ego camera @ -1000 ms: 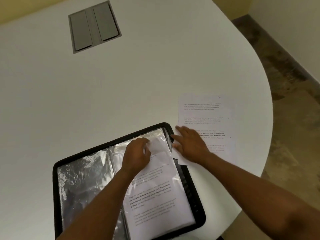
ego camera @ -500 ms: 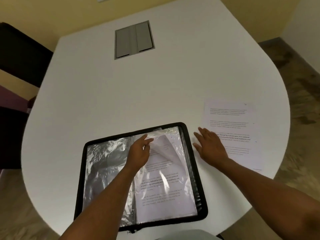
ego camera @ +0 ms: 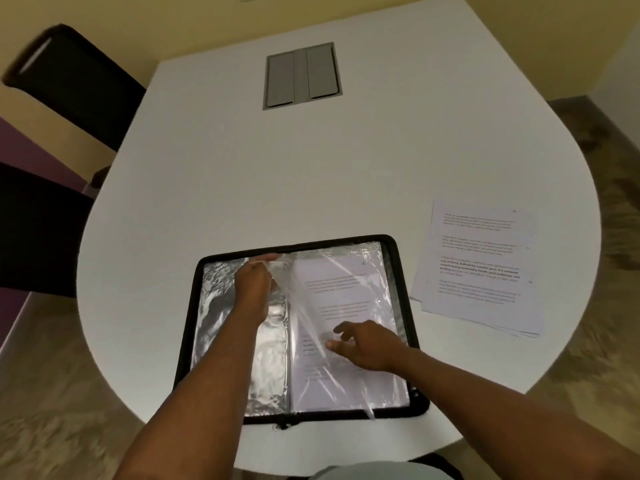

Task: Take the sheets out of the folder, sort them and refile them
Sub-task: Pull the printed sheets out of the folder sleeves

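Folder (ego camera: pixel 401 271): black, zipped edge, lying open and flat on the white bench (ego camera: pixel 242 188), at its near edge. Left half shows crinkled clear sleeves only. Right half shows a printed sheet (ego camera: pixel 349 289) inside a clear sleeve (ego camera: pixel 311 306).

Left hand (ego camera: pixel 254 282): above the folder's upper centre, near the spine, fingers pinching the top corner of the clear sleeve and lifting it off the right-hand page, so that the film stands partly raised.

Right hand (ego camera: pixel 363 344): resting over the lower part of the right-hand page, fingers spread and loosely bent, fingertips on the film. It clasps nothing that can be made out.

Stack (ego camera: pixel 478 265): loose printed sheets lying flat on the bench to the right of the folder, near it but apart, edges slightly fanned. The count cannot be told.

Other items: a grey hatch (ego camera: pixel 301 76) set into the bench at the far side; a dark chair (ego camera: pixel 69 81) at far left.
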`<move>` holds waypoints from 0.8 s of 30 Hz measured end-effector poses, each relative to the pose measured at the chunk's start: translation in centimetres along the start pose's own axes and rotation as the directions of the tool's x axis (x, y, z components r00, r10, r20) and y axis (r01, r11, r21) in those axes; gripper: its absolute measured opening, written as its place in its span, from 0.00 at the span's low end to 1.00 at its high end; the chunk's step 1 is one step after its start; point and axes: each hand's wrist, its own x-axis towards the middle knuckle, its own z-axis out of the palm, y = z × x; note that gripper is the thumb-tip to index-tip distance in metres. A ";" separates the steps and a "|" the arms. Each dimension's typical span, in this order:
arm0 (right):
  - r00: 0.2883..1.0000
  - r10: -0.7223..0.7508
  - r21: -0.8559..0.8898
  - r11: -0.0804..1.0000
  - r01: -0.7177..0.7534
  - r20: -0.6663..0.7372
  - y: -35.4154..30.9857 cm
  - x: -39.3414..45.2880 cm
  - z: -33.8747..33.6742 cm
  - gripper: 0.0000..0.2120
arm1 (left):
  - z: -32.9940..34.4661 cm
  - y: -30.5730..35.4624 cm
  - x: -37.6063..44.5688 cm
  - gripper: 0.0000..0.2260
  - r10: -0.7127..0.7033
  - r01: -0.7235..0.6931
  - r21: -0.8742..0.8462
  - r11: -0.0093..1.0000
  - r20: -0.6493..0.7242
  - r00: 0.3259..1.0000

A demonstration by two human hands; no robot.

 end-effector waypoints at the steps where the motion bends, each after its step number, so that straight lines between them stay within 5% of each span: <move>1: 0.999 -0.006 0.022 1.000 0.005 0.042 -1.0 0.2 0.7 0.32 | -0.8 0.7 0.3 0.15 -0.035 0.034 -0.050 0.998 -0.029 0.999; 4: 0.990 -0.057 0.066 0.997 0.048 0.130 -4.1 1.6 3.0 0.29 | -4.5 1.6 2.1 0.10 -0.173 0.168 -0.142 0.976 -0.026 0.985; 7: 0.968 -0.113 -0.067 0.989 0.131 0.226 -6.8 3.6 5.3 0.30 | -8.9 2.3 4.5 0.08 -0.240 0.235 -0.146 0.961 -0.018 0.971; 11: 0.946 -0.084 -0.303 0.935 0.183 0.312 -9.3 6.0 7.7 0.33 | -12.5 3.2 7.3 0.08 -0.187 0.154 -0.223 0.962 -0.134 0.973; 14: 0.946 -0.113 -0.428 0.871 0.241 0.302 -10.3 7.0 9.0 0.34 | -12.8 2.2 8.4 0.15 0.087 -0.051 0.185 0.981 -0.192 0.978; 17: 0.942 -0.156 -0.443 0.852 0.281 0.297 -10.9 8.1 10.1 0.35 | -10.9 -0.1 6.4 0.15 0.380 -0.375 0.540 0.753 0.109 0.919; 21: 0.950 -0.173 -0.277 0.929 0.246 0.260 -12.3 9.2 10.5 0.33 | -8.2 -4.5 5.5 0.23 0.469 -0.726 0.630 0.275 0.571 0.673; 24: 0.987 -0.151 -0.132 0.979 0.158 0.060 -12.3 8.7 9.2 0.21 | -6.8 -6.9 5.7 0.21 0.266 -0.728 0.618 0.295 0.679 0.684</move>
